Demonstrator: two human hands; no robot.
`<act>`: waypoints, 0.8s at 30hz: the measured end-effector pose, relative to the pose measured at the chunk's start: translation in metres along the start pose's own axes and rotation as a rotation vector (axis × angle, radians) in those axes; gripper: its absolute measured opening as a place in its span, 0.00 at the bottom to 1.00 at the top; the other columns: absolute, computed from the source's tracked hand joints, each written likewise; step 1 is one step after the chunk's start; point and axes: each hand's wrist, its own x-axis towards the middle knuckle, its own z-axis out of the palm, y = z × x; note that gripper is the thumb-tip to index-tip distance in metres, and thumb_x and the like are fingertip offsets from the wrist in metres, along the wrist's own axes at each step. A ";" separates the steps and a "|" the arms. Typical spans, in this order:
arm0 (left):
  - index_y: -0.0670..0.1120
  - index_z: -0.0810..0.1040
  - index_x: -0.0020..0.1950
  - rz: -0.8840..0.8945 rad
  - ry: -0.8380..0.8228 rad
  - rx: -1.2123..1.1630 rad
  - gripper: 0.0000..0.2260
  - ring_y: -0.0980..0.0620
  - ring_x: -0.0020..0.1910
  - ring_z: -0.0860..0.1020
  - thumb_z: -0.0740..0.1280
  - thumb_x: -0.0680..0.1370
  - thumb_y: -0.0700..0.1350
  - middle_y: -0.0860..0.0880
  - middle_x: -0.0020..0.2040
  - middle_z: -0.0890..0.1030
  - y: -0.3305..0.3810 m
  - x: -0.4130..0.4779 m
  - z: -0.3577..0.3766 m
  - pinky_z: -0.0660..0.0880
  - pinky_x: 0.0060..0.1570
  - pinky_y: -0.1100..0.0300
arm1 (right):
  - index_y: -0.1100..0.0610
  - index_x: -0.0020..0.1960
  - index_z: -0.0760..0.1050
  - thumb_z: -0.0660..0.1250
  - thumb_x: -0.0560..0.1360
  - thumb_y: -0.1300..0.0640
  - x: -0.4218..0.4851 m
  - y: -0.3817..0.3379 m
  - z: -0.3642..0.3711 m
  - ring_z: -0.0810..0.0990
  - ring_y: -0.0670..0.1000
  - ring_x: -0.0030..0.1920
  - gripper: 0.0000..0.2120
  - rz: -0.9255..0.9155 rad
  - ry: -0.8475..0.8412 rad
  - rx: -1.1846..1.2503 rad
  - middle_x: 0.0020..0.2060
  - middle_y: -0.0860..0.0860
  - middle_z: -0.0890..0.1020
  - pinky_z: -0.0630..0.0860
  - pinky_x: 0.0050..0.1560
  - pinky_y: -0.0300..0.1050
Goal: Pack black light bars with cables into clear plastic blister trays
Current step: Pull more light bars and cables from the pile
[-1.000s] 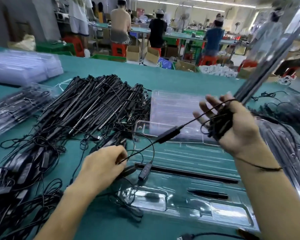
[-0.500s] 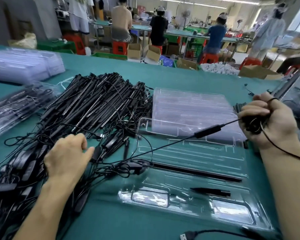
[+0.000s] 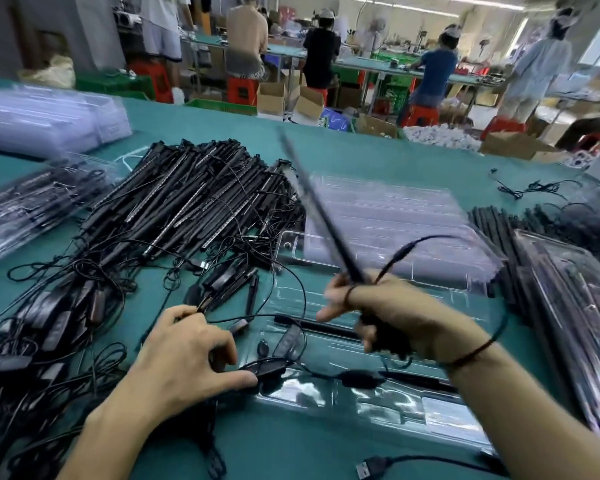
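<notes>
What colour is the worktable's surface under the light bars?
Teal green; the table shows best in the head view.

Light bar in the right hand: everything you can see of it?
The light bar is a thin, straight black stick, plastic-looking and motion-blurred. It is held off the table and tilted, its free end pointing up and to the left. The right hand grips its near end together with a bunched black cable that loops out above the fist.

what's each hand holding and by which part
Right hand grips a light bar by its near end. Left hand is on loose cables; grip unclear.
</notes>
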 end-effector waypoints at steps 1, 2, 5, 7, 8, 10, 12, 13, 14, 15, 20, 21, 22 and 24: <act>0.60 0.78 0.36 -0.018 -0.042 0.018 0.32 0.68 0.39 0.73 0.52 0.58 0.85 0.63 0.32 0.75 0.000 0.000 0.003 0.58 0.65 0.64 | 0.58 0.50 0.74 0.72 0.74 0.59 0.002 0.007 0.013 0.69 0.46 0.21 0.08 -0.017 -0.054 -0.088 0.35 0.50 0.84 0.71 0.22 0.37; 0.60 0.79 0.37 -0.026 -0.079 0.035 0.34 0.70 0.40 0.72 0.50 0.58 0.85 0.64 0.32 0.75 -0.001 0.001 0.005 0.57 0.63 0.65 | 0.58 0.49 0.75 0.72 0.74 0.59 0.006 0.014 0.025 0.71 0.46 0.22 0.08 -0.044 -0.094 -0.154 0.31 0.47 0.81 0.72 0.22 0.37; 0.61 0.80 0.39 -0.005 -0.124 0.016 0.32 0.66 0.41 0.73 0.50 0.60 0.82 0.64 0.34 0.77 -0.006 0.005 0.009 0.63 0.54 0.65 | 0.56 0.43 0.73 0.73 0.73 0.59 0.021 0.031 0.052 0.71 0.46 0.21 0.08 -0.125 -0.092 -0.320 0.28 0.47 0.74 0.71 0.20 0.37; 0.61 0.78 0.36 0.001 -0.135 -0.020 0.28 0.63 0.38 0.74 0.52 0.61 0.81 0.61 0.33 0.78 -0.009 0.007 0.008 0.65 0.44 0.66 | 0.56 0.42 0.73 0.74 0.71 0.60 0.030 0.036 0.063 0.72 0.46 0.22 0.09 -0.152 -0.053 -0.420 0.29 0.47 0.74 0.71 0.20 0.38; 0.61 0.78 0.35 -0.004 -0.130 -0.059 0.26 0.62 0.37 0.74 0.54 0.61 0.80 0.60 0.33 0.78 -0.010 0.007 0.008 0.65 0.40 0.66 | 0.55 0.41 0.72 0.74 0.70 0.60 0.034 0.038 0.066 0.73 0.47 0.23 0.10 -0.159 -0.037 -0.460 0.30 0.49 0.75 0.72 0.21 0.39; 0.61 0.79 0.37 -0.020 -0.094 -0.178 0.23 0.61 0.38 0.76 0.59 0.63 0.77 0.60 0.35 0.79 -0.011 0.009 0.007 0.69 0.37 0.64 | 0.54 0.41 0.72 0.73 0.69 0.59 0.041 0.038 0.069 0.75 0.49 0.26 0.09 -0.182 0.026 -0.554 0.34 0.52 0.78 0.74 0.23 0.43; 0.60 0.80 0.38 -0.027 -0.057 -0.285 0.20 0.61 0.40 0.77 0.62 0.63 0.74 0.63 0.39 0.79 -0.011 0.012 0.005 0.73 0.39 0.60 | 0.53 0.41 0.72 0.72 0.69 0.59 0.046 0.034 0.069 0.76 0.48 0.28 0.08 -0.231 0.117 -0.631 0.35 0.51 0.79 0.77 0.26 0.46; 0.60 0.80 0.38 -0.027 -0.039 -0.335 0.19 0.59 0.39 0.78 0.64 0.64 0.73 0.63 0.38 0.79 -0.011 0.014 0.004 0.75 0.40 0.57 | 0.52 0.41 0.73 0.73 0.68 0.59 0.047 0.030 0.067 0.76 0.48 0.29 0.09 -0.252 0.136 -0.633 0.35 0.51 0.79 0.77 0.26 0.46; 0.59 0.80 0.38 -0.025 -0.017 -0.383 0.18 0.58 0.38 0.78 0.65 0.65 0.72 0.61 0.37 0.80 -0.011 0.015 0.003 0.77 0.40 0.53 | 0.51 0.42 0.73 0.74 0.68 0.59 0.047 0.026 0.066 0.77 0.49 0.29 0.09 -0.267 0.122 -0.612 0.36 0.52 0.80 0.76 0.26 0.44; 0.58 0.81 0.38 -0.022 0.012 -0.420 0.18 0.56 0.36 0.79 0.66 0.67 0.72 0.59 0.36 0.81 -0.012 0.016 0.002 0.77 0.39 0.51 | 0.52 0.42 0.75 0.74 0.68 0.60 0.048 0.022 0.066 0.78 0.50 0.29 0.09 -0.273 0.084 -0.597 0.37 0.54 0.81 0.76 0.25 0.43; 0.57 0.80 0.38 0.035 0.123 -0.442 0.16 0.55 0.37 0.79 0.65 0.70 0.68 0.57 0.35 0.81 -0.016 0.016 -0.004 0.77 0.38 0.48 | 0.56 0.43 0.78 0.73 0.71 0.52 0.049 0.013 0.077 0.78 0.52 0.30 0.09 -0.286 0.062 -0.768 0.33 0.54 0.80 0.75 0.28 0.41; 0.57 0.80 0.38 0.044 0.133 -0.449 0.15 0.55 0.36 0.79 0.65 0.71 0.67 0.57 0.35 0.81 -0.015 0.016 -0.005 0.77 0.37 0.49 | 0.57 0.42 0.77 0.72 0.73 0.51 0.050 0.013 0.080 0.77 0.52 0.29 0.10 -0.289 0.060 -0.760 0.33 0.54 0.78 0.78 0.30 0.44; 0.55 0.79 0.37 0.042 0.140 -0.458 0.17 0.55 0.35 0.78 0.65 0.72 0.67 0.56 0.34 0.80 -0.013 0.016 -0.006 0.76 0.36 0.51 | 0.59 0.42 0.77 0.72 0.74 0.52 0.051 0.013 0.080 0.76 0.52 0.29 0.10 -0.290 0.042 -0.731 0.33 0.55 0.78 0.80 0.32 0.47; 0.52 0.77 0.36 0.022 0.163 -0.487 0.19 0.57 0.30 0.74 0.64 0.75 0.66 0.54 0.31 0.78 -0.010 0.017 -0.007 0.74 0.31 0.54 | 0.62 0.44 0.76 0.71 0.75 0.54 0.048 0.010 0.078 0.76 0.53 0.30 0.11 -0.307 -0.040 -0.596 0.33 0.57 0.76 0.81 0.31 0.49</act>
